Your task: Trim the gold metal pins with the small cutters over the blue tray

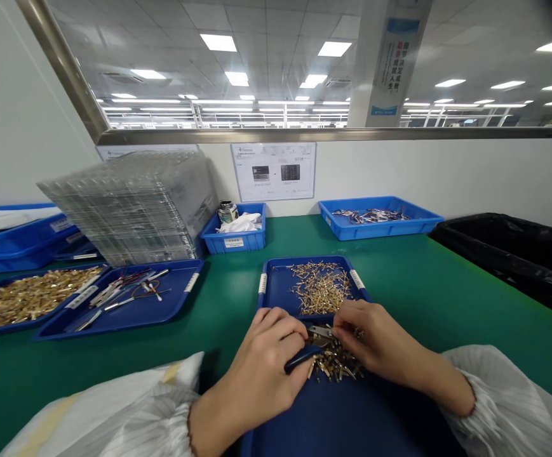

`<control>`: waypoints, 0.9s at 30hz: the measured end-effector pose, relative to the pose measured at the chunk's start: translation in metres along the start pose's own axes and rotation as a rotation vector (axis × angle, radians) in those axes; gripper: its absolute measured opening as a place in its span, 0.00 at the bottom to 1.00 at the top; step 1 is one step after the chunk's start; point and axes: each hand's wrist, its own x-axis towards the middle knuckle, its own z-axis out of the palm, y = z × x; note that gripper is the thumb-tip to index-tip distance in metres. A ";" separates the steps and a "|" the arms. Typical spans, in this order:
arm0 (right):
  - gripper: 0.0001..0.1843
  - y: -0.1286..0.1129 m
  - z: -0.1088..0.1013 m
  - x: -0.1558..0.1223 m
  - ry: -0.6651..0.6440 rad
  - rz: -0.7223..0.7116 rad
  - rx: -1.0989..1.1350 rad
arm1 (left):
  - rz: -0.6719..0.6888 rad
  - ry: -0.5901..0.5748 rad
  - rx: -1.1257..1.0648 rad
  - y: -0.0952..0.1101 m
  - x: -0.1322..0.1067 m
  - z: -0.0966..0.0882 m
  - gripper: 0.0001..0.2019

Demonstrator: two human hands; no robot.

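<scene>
My left hand (273,355) is closed around a pair of pliers (304,357) with dark blue grips, its metal jaws pointing to the right. At the jaw tips, my right hand (375,336) is pinched shut; whatever lies between its fingers is too small and hidden to name. Beneath both hands, a pile of small brass-coloured metal pieces (335,367) lies in the near dark blue tray (323,419). Just beyond, a second blue tray (276,285) holds many thin gold-coloured pins (323,289).
To the left are a tray (161,308) with tools and wires, and gold parts (28,295). Behind them rise stacked clear plastic trays (137,203). A blue bin (235,243) and a blue tray (380,231) stand along the wall. A black-lined bin (509,254) is at right.
</scene>
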 end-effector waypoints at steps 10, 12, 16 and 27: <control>0.10 0.003 0.004 -0.004 -0.219 0.009 0.170 | -0.130 0.048 -0.008 -0.006 0.004 0.000 0.04; 0.10 0.001 0.007 -0.005 -0.217 0.014 0.171 | -0.131 0.047 -0.012 -0.006 0.004 -0.001 0.03; 0.08 -0.003 0.005 -0.001 -0.137 0.030 0.240 | -0.148 0.031 -0.012 -0.007 0.003 0.000 0.03; 0.15 0.006 0.005 -0.002 0.078 0.005 0.142 | -0.110 -0.040 -0.052 -0.005 0.002 0.001 0.03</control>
